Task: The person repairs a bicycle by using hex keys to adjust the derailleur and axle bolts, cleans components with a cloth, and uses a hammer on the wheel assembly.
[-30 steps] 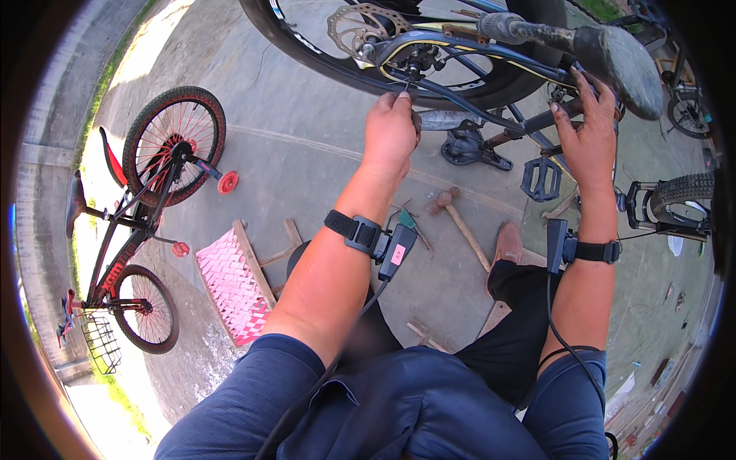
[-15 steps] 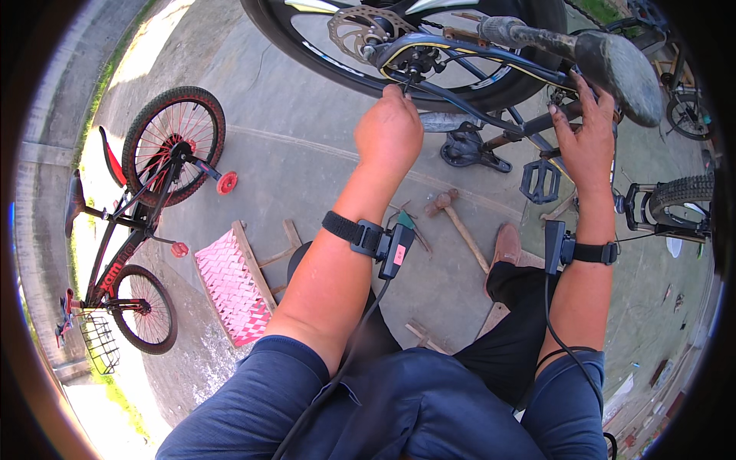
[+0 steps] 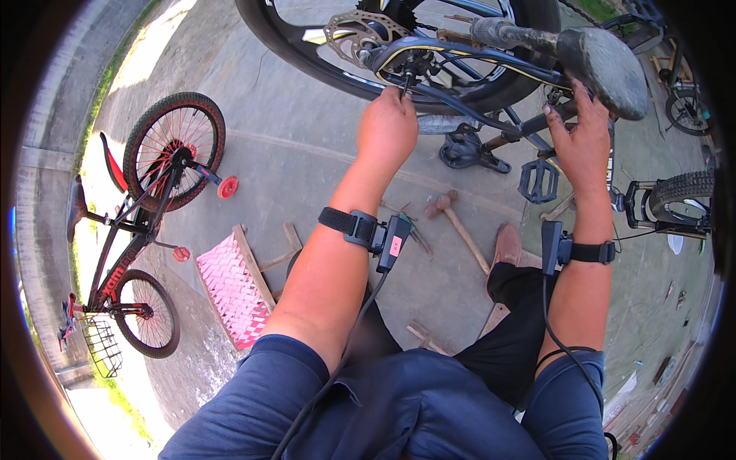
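Observation:
An overturned bicycle stands before me, its saddle down by the ground and its rear wheel at the top. My left hand is closed on a thin dark tool, mostly hidden by the fingers. The tool's tip meets the brake caliper, beside the disc rotor. Farther right, my right hand holds the bicycle frame, thumb and fingers on either side. Some fingertips are hidden behind a worn black foot on a stand-like arm. Below is a pedal.
A hammer lies on the concrete ahead of my shoe, near a thin green-handled tool. At left are a low seat with pink woven straps and a red-and-black bicycle. Another bicycle wheel stands at right.
The rear wheel's pale spokes and the rotor show at a different angle. The bicycle and its worn black foot appear slightly farther left. Both hands keep their places on the bicycle.

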{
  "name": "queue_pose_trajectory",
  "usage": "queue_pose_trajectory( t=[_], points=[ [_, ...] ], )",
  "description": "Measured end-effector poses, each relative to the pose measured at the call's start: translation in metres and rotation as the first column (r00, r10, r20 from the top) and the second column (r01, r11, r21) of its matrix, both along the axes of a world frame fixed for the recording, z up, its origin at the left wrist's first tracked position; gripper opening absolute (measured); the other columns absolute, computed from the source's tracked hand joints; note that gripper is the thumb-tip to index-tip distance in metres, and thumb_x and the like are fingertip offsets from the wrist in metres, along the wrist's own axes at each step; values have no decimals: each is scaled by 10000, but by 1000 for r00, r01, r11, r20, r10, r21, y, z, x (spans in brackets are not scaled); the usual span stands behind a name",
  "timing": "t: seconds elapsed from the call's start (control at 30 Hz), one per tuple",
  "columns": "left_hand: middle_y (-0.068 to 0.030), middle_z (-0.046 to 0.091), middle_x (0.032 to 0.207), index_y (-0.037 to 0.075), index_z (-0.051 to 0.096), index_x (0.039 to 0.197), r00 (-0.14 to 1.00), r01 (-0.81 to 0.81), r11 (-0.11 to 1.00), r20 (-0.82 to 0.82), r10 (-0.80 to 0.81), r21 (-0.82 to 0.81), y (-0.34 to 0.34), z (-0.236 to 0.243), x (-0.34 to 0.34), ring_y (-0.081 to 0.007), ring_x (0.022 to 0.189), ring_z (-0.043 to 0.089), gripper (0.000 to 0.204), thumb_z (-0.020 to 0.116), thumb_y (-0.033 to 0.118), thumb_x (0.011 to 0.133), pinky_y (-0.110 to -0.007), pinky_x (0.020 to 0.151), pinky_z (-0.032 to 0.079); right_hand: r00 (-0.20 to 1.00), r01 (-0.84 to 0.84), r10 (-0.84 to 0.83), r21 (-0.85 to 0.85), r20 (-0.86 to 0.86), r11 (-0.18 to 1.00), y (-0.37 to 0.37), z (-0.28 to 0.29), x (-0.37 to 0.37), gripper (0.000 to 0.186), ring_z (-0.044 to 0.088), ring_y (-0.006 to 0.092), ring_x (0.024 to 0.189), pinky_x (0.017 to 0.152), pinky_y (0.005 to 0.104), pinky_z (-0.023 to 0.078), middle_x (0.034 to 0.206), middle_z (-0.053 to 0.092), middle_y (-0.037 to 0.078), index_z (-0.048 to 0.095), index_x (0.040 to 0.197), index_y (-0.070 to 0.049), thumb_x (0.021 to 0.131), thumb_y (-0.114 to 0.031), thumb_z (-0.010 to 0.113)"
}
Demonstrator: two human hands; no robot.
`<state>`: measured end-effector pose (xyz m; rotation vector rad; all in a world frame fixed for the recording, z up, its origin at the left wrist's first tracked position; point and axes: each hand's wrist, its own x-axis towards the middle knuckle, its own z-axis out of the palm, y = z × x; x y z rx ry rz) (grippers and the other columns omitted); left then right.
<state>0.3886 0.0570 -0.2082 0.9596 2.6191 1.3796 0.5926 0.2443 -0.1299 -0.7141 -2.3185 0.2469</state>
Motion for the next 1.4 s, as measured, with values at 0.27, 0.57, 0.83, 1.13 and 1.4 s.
queue_pose_trajectory(
  t=[0.27,0.57,0.83,1.13,1.4],
  points=[
    [-61,552,654,58,562,985,264,-115,882,870,-417,458,-21,14,-13,-166,524,494,197,480,236,964,-306,457,367,1000,16,-15,-31,8,999,7,-6,2,555,575,292,1070,890,360,479,1309,480,120,554,1272,-123,746,-137,729],
    [51,385,620,53,553,1035,-93,-334,684,699,-709,649,-23,7,-13,-64,480,313,173,449,179,976,-230,434,258,999,15,-16,22,43,1000,2,-1,2,548,592,279,1043,870,359,490,1298,485,112,562,1258,-122,739,-126,740],
    [57,307,551,51,566,1016,-38,-426,624,676,-736,655,-15,3,-2,-68,439,267,211,430,209,985,-240,444,228,999,-36,36,55,6,998,2,-1,0,539,613,262,962,835,346,499,1290,489,110,561,1251,-109,743,-116,740],
    [-17,450,560,36,557,913,664,-56,932,710,-233,358,0,3,0,-146,442,387,211,470,221,965,-301,466,356,999,33,-34,33,24,999,-4,3,0,552,622,252,916,790,342,512,1283,491,109,550,1263,-106,746,-130,743],
    [-275,618,830,-14,578,913,999,-23,986,-25,19,-165,0,14,7,-412,818,613,285,528,267,918,-493,715,454,999,48,-46,-59,25,997,-4,2,-3,551,629,228,898,785,338,514,1295,484,103,550,1266,-109,750,-139,742]
  ],
)
